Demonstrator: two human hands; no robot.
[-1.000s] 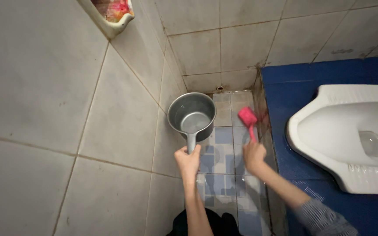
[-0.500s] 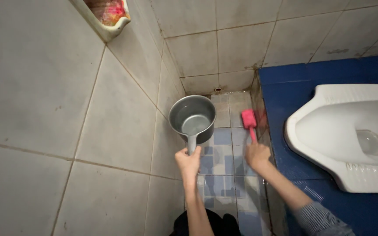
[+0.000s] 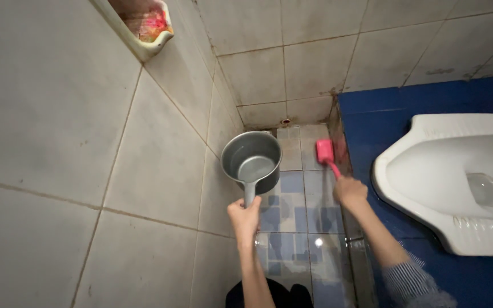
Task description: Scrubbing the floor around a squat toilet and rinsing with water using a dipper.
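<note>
— What can't you make out here?

— The toilet pan runs off the right edge, so its far side is cut. The soap dish at the top left is clipped by the top edge, and what lies in it is a pink blur.

— And the brush?

— Its handle end is hidden inside the right hand. The dipper handle's end is hidden by the left hand.

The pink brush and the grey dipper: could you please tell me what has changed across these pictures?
The right hand drew the pink plastic scrub brush slightly rightward along the blue platform's edge. The left hand holds the grey plastic water dipper as before; nothing was let go.
</note>
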